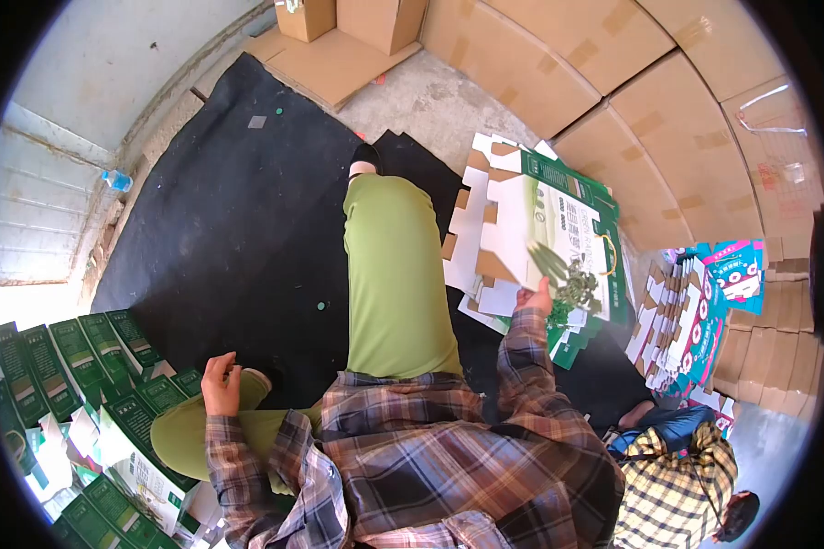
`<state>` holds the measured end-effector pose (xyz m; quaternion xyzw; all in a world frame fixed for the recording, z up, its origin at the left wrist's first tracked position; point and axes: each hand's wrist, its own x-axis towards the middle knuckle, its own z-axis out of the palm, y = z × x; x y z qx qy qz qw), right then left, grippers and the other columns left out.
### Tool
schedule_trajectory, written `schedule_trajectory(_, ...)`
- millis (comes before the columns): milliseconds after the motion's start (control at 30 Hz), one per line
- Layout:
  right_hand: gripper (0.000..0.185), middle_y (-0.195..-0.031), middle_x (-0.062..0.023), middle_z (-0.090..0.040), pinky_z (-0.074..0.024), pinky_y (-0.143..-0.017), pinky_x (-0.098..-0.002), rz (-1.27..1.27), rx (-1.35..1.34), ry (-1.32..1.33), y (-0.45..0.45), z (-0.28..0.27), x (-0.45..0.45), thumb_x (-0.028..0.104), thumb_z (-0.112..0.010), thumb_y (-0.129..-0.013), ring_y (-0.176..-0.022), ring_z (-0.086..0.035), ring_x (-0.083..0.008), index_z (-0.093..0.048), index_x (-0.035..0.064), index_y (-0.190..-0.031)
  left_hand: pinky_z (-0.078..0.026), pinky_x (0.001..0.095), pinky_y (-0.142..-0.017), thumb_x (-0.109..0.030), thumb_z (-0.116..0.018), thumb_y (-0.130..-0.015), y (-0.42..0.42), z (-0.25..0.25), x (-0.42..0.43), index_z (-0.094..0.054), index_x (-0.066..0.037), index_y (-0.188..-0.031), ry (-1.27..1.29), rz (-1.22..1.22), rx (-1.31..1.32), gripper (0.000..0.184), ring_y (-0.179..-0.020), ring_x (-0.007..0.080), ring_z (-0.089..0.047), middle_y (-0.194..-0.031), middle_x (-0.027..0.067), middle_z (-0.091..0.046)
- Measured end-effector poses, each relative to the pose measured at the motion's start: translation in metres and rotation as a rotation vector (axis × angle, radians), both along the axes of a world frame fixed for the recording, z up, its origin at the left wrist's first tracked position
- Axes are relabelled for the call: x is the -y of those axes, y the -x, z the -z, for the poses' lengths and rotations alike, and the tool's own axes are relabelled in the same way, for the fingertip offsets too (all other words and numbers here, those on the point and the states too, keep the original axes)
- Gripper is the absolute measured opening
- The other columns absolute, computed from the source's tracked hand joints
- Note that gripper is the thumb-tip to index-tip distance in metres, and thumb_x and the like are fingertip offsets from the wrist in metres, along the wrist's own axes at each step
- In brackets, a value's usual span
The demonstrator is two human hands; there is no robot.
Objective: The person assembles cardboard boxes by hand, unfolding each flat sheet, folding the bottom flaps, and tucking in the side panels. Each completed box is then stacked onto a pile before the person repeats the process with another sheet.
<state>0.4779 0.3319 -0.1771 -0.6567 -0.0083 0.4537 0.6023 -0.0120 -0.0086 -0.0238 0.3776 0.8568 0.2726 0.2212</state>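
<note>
head: right fingers (545, 287) closed on carton (566, 206)

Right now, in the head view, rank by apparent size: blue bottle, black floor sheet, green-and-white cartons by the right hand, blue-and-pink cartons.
Black floor sheet
Green-and-white cartons
Blue-and-pink cartons
Blue bottle
</note>
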Motion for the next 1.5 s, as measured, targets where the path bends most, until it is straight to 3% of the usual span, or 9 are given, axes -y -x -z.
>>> schedule_trajectory(367, 0.021, -0.091, -0.0039, -0.068, -0.0448, -0.053, -0.0280, -0.649, -0.334, -0.413, 0.087, -0.218, -0.013, 0.027, -0.062, -0.087, -0.065, -0.060, -0.0109, -0.062, 0.0086, -0.096, -0.048, 0.0224, -0.070, -0.004, -0.059, -0.087, 0.038, -0.004, 0.016, -0.059, -0.004, -0.116, -0.363, -0.336, 0.352, 0.029, -0.088, 0.0108, -0.058, -0.100, 0.0031, -0.060)
schedule_trajectory(567, 0.033, -0.102, -0.0120, -0.066, -0.0510, -0.080, -0.0325, -1.261, -0.344, -0.414, 0.161, -0.274, -0.041, 0.022, -0.051, -0.091, -0.089, -0.065, -0.0199, -0.058, -0.0027, -0.111, -0.048, 0.0230, -0.071, -0.008, -0.060, -0.087, 0.050, -0.022, 0.023, -0.044, -0.009, -0.134, -0.489, -0.509, 0.351, 0.050, -0.095, 0.0108, -0.055, -0.119, 0.0074, -0.054)
schedule_trajectory(733, 0.033, -0.104, -0.0137, -0.065, -0.0506, -0.081, -0.0319, -1.575, -0.615, -0.146, 0.252, -0.304, -0.041, 0.021, -0.047, -0.091, -0.092, -0.064, -0.0216, -0.057, -0.0028, -0.112, -0.038, 0.0348, -0.100, -0.009, -0.060, -0.085, 0.071, -0.024, 0.042, -0.029, -0.002, -0.141, -1.024, -0.474, 0.256, 0.064, -0.125, 0.0240, -0.040, -0.140, 0.0132, -0.036)
schedule_trajectory(800, 0.035, -0.103, -0.0122, -0.065, -0.0500, -0.081, -0.0298, -1.652, -0.019, -0.493, 0.281, -0.321, -0.008, 0.024, -0.047, -0.090, -0.091, -0.064, -0.0219, -0.057, -0.0018, -0.112, -0.036, 0.0388, -0.104, -0.013, -0.054, -0.089, 0.069, -0.044, 0.038, -0.041, -0.001, -0.131, -0.952, -0.429, 0.038, 0.046, -0.123, 0.0260, -0.042, -0.137, 0.0157, -0.041)
schedule_trajectory(933, 0.028, -0.081, -0.0045, -0.061, -0.0489, -0.060, -0.0332, -1.845, -0.170, -0.277, 0.335, -0.247, -0.077, 0.031, -0.048, -0.089, -0.066, -0.058, -0.0160, -0.058, 0.0056, -0.096, -0.041, 0.0410, -0.097, -0.005, -0.064, -0.080, 0.066, -0.049, 0.054, -0.056, -0.003, -0.097, -1.149, -0.419, 0.074, 0.018, -0.109, 0.0280, -0.054, -0.103, 0.0123, -0.058)
schedule_trajectory(1133, 0.033, -0.060, 0.0000, -0.044, -0.0452, -0.051, -0.0357, -1.701, 0.002, 0.147, 0.391, -0.196, -0.103, 0.038, -0.039, -0.088, -0.049, -0.044, -0.0131, -0.050, 0.0078, -0.080, -0.042, 0.0298, -0.092, -0.004, -0.065, -0.083, 0.059, -0.030, 0.051, -0.056, -0.004, -0.112, -1.237, -0.611, 0.540, 0.030, -0.100, 0.0150, -0.056, -0.108, 0.0042, -0.060)
schedule_trajectory(1300, 0.036, -0.088, -0.0070, -0.053, -0.0477, -0.061, -0.0374, -1.580, 0.404, -0.126, 0.399, -0.189, -0.079, 0.035, -0.053, -0.086, -0.078, -0.053, -0.0193, -0.053, 0.0010, -0.097, -0.038, 0.0341, -0.097, -0.003, -0.063, -0.084, 0.048, -0.018, 0.032, -0.055, -0.005, -0.117, -1.170, -0.633, 0.638, 0.034, -0.108, 0.0176, -0.053, -0.115, 0.0049, -0.059)
schedule_trajectory(1333, 0.061, -0.114, -0.0139, -0.050, -0.0478, -0.077, -0.0404, -1.549, 0.447, -0.209, 0.402, -0.183, -0.082, 0.032, -0.066, -0.081, -0.104, -0.050, -0.0240, -0.042, -0.0036, -0.124, -0.038, 0.0342, -0.098, -0.002, -0.063, -0.084, 0.045, -0.016, 0.029, -0.055, -0.005, -0.117, -1.173, -0.653, 0.644, 0.034, -0.108, 0.0173, -0.053, -0.115, 0.0049, -0.060)
schedule_trajectory(1500, 0.104, -0.134, -0.0263, -0.035, -0.0258, -0.108, -0.0356, -1.544, 0.422, -0.659, 0.426, -0.171, -0.060, 0.034, -0.078, -0.071, -0.130, -0.032, -0.0311, -0.012, -0.0059, -0.141, -0.039, 0.0338, -0.097, -0.001, -0.063, -0.083, 0.037, -0.016, 0.030, -0.058, -0.005, -0.114, -1.179, -0.632, 0.656, 0.031, -0.107, 0.0170, -0.054, -0.115, 0.0050, -0.060)
